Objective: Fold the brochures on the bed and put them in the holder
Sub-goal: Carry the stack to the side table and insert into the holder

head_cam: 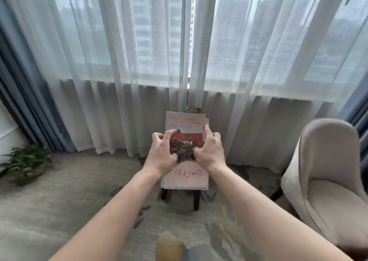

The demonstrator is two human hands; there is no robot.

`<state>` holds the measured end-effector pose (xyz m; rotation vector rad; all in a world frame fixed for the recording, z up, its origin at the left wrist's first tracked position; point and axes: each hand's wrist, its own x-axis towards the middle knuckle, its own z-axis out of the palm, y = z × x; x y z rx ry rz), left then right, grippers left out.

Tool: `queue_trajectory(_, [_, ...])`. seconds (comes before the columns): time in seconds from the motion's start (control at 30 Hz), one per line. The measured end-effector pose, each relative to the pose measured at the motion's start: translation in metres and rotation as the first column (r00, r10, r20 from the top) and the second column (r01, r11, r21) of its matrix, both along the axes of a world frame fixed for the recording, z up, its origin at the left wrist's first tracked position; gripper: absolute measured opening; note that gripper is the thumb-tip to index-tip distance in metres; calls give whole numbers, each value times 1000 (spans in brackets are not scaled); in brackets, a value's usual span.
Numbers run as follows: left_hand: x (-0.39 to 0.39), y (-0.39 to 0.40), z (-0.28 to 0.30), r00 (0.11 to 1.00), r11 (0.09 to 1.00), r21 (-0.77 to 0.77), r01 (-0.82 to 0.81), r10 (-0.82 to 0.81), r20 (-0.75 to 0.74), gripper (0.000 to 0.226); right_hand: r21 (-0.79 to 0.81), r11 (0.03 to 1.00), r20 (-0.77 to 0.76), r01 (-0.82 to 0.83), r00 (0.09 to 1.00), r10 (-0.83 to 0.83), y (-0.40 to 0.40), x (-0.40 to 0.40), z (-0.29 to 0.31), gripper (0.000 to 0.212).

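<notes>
**Head view: seating a brochure onto the stack in the holder**

Both my arms are stretched out toward a dark-legged holder [196,198] standing in front of the sheer curtain [139,61]. My left hand [162,155] and right hand [211,153] bracket the top brochure [186,173], the one with the red photo cover, presumably to square it on the stack of brochures [179,119] beneath.

Fingers: curled on both hands, tips pressing on the cover, thumbs meeting near its middle. Left fingers reach its left edge; the right index lies extended along its right edge. Whether any finger wraps under the paper I cannot tell.

Armchair [326,173] to the right, potted plant [25,161] far left.
</notes>
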<state>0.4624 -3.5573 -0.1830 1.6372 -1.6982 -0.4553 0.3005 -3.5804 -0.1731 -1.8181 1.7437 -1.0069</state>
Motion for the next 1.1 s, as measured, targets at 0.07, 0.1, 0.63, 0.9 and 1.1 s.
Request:
queue_trajectory(0.07, [11, -34, 0, 1000, 1000, 0, 23, -23, -10, 70, 0, 1000, -6, 24, 1000, -24, -31, 11, 1, 86])
queue_trajectory(0.1, [16, -49, 1, 999, 1000, 0, 31, -31, -13, 70, -2, 999, -12, 35, 999, -35, -45, 16, 1, 86])
queue_trajectory(0.63, [35, -259, -14, 995, 994, 46, 98, -98, -3, 69, 38, 996, -5, 82, 997, -82, -249, 34, -20, 83])
queue_trajectory(0.9, [16, -364, -31, 995, 989, 108, 99, -99, -8, 68, 91, 994, 16, 59, 998, -61, -357, 15, -41, 85])
queue_trajectory(1.1, [4, -429, -54, 993, 979, 166, 116, -115, -18, 70, 148, 985, -10, 88, 996, -87, -422, 4, -64, 84])
